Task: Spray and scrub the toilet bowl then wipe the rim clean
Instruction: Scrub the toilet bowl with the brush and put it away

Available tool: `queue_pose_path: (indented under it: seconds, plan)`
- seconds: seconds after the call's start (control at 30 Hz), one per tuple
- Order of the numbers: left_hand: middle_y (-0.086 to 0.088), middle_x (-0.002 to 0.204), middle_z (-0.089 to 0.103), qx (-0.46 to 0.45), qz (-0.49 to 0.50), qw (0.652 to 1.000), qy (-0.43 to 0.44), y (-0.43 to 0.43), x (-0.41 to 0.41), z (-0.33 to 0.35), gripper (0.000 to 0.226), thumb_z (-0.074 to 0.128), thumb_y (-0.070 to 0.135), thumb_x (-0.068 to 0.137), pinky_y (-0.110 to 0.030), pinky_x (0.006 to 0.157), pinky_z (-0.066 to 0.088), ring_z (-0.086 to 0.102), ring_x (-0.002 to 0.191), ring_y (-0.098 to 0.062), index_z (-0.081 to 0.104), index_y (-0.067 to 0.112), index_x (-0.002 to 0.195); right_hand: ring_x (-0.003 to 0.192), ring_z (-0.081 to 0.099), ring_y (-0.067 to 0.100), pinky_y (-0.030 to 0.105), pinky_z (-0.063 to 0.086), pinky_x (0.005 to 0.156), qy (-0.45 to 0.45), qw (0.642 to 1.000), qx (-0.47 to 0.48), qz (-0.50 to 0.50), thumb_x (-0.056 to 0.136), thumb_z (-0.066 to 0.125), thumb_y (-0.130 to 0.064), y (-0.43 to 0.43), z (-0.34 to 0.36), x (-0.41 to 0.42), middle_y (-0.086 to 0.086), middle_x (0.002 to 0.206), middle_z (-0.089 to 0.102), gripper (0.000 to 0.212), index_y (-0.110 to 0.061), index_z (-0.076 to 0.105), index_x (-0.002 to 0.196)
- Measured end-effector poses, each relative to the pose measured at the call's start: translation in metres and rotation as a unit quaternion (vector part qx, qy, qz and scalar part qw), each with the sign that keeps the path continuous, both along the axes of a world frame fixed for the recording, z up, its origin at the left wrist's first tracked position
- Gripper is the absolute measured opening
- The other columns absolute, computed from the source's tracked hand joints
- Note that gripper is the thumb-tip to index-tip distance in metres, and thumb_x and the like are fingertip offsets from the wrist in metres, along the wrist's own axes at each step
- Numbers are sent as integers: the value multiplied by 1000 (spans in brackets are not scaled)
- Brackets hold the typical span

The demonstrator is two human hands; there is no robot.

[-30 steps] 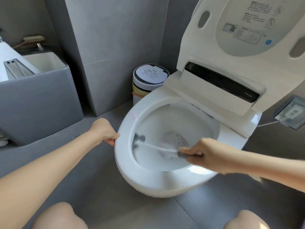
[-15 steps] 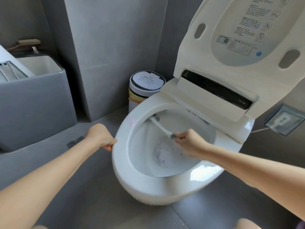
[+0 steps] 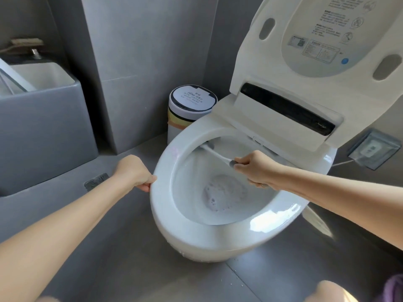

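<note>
A white toilet bowl [image 3: 218, 238] stands in the middle with its lid and seat [image 3: 305, 68] raised. Foamy, faintly pink water [image 3: 222, 197] lies at the bottom. My right hand [image 3: 257, 168] grips the handle of a thin white toilet brush [image 3: 214, 152]. The brush's grey head presses on the upper left inner wall, just under the rim. My left hand [image 3: 135, 173] grips the left outer edge of the rim, fingers curled under it.
A white lidded bin [image 3: 189, 110] stands left of the toilet against the grey wall. A grey basin [image 3: 43, 127] fills the left side. A covered wall socket [image 3: 373, 149] sits at the right. My knees show at the bottom edge over the grey tiled floor.
The brush head has swept from the left wall of the bowl up to the far upper left under the rim. My right hand followed, moving up and back. My left hand has kept hold of the rim.
</note>
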State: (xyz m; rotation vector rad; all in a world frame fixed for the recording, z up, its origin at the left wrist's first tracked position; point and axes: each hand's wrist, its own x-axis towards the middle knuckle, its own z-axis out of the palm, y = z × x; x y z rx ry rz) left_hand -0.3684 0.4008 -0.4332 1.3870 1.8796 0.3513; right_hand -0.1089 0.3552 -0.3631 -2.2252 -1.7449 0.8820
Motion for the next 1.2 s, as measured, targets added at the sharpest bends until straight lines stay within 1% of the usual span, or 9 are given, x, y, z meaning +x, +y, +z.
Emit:
queue_pose_path:
  seconds: [0.33,0.37,0.43,0.57,0.6,0.67,0.8,0.97,1.2]
  plan:
    - [-13,76,76,-13,73,996,-42,-7,3,2,15,69,16,79,-32,78,53,73,80,-27,76,3,74,55,30,-12,11,34,51,-90,923,-184,327,98,46,-30,-84,65,23,-17,59,52,36,-56,49,122]
    - [-14,78,76,-22,86,995,-49,-10,4,4,16,69,16,80,-31,78,53,73,81,-27,76,3,75,68,39,14,12,34,55,-133,897,-196,373,98,45,-30,-71,73,30,-13,66,55,38,-53,45,130]
    - [-13,84,76,-30,103,992,-67,-16,5,8,15,70,18,80,-32,79,53,72,84,-28,77,4,81,65,49,-12,15,29,63,-218,848,-204,437,100,41,-34,-39,84,40,-10,88,65,43,-46,35,141]
    - [3,68,44,-35,95,993,-62,-20,6,15,19,67,14,81,-25,73,47,58,73,-21,57,25,67,69,46,20,16,26,63,-285,836,-105,458,99,41,-39,27,69,47,1,77,63,41,-49,37,139]
    - [9,103,41,-43,99,992,-65,-21,6,15,25,65,14,80,-24,73,41,52,74,-17,63,-11,79,73,50,22,16,27,64,-282,846,-108,440,99,43,-37,28,61,44,-1,84,66,41,-48,39,139]
    - [-7,79,48,-88,117,985,-97,-26,9,24,22,61,16,79,-25,81,43,55,83,-24,64,25,98,97,60,24,19,35,72,-241,858,-137,431,99,45,-34,3,53,39,0,112,67,43,-43,40,141]
    - [-29,125,58,-129,169,975,-57,-41,0,53,37,46,-1,84,-44,94,45,53,117,-42,51,-14,119,98,59,23,26,37,75,-320,756,-277,500,102,31,-33,-27,116,61,-3,87,60,47,-39,23,148]
    - [-19,128,59,-120,170,978,-28,-54,-20,94,27,40,-1,91,-34,94,43,53,119,-36,62,4,107,76,57,12,25,44,61,-549,648,-277,449,101,36,-12,62,159,86,-11,81,50,49,-29,29,146]
    - [-11,121,66,-93,176,980,-9,-46,-24,118,37,42,0,91,-24,83,39,57,114,-30,57,7,124,73,52,14,20,48,70,-328,685,-398,515,103,34,-30,42,120,63,-2,115,63,42,-24,41,143]
